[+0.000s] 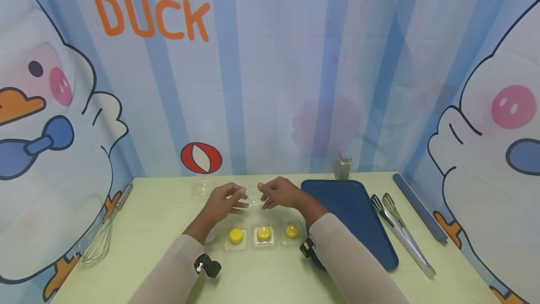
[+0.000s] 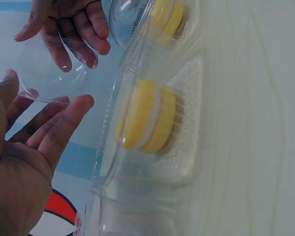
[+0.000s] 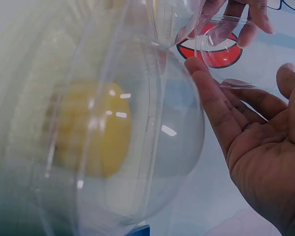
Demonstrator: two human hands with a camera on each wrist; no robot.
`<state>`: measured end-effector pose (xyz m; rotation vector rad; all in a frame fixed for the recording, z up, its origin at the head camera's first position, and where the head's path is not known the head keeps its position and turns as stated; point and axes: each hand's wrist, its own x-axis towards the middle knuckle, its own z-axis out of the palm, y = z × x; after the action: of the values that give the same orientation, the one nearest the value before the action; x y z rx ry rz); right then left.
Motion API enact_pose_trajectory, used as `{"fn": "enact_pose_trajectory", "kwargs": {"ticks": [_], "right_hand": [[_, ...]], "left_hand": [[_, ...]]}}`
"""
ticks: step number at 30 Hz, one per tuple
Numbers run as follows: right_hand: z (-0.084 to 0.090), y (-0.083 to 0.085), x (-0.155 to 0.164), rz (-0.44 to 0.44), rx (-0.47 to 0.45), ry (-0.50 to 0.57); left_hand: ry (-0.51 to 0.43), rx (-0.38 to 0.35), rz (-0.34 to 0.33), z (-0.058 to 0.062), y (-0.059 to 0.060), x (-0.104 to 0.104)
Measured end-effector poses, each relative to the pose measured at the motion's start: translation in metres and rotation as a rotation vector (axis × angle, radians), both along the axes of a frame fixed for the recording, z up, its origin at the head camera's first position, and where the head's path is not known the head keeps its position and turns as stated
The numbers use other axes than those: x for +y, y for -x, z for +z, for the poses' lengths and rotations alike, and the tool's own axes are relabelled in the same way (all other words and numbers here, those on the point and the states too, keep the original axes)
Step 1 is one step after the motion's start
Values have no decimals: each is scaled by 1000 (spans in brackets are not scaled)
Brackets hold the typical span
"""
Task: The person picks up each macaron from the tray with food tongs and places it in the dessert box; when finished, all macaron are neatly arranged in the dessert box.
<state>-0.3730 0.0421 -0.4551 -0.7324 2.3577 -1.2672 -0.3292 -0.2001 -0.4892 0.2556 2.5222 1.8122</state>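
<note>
Above the table's middle, my left hand (image 1: 235,199) and right hand (image 1: 266,195) hold a small clear plastic case (image 1: 251,196) between them. In the left wrist view the left hand (image 2: 46,91) has thumb and fingers on the case (image 2: 49,73), while the right hand's fingers (image 2: 83,34) curl on it from above. In the right wrist view the right hand (image 3: 238,69) pinches the same case (image 3: 221,42). In front of the hands, three yellow macarons (image 1: 236,236) (image 1: 263,233) (image 1: 291,231) lie in clear cases; one (image 2: 147,120) shows close up, another (image 3: 93,130) under a dome.
Another clear case (image 1: 202,189) lies behind the left hand. A blue tray (image 1: 358,215) fills the right side, with metal tongs (image 1: 401,233) and a blue rod (image 1: 417,208) beyond it. A whisk (image 1: 99,243) lies at the left edge, a small jar (image 1: 343,166) at the back.
</note>
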Motion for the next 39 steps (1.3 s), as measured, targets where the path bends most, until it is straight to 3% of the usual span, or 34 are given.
{"fn": "enact_pose_trajectory", "kwargs": {"ticks": [8,14,19,26,32,39], "right_hand": [[-2,-5,2,-18,-39,77],[-2,-12,5,64,-17,98],[-4,-17,4,103,58,54],[-7,-25,0,130,94,38],[-6,-38,-5,111,197,-5],[-11,-50,-8,80,221,-17]], "left_hand": [[-1,-69,-67,4,-6,-8],[97,-126,-88,6,-11,-19],[145,-107,-142,7,-18,-24],[207,-31,-231,10,-26,-29],[287,50,-178,9,-35,-27],[343,76,-96,4,-49,-23]]}}
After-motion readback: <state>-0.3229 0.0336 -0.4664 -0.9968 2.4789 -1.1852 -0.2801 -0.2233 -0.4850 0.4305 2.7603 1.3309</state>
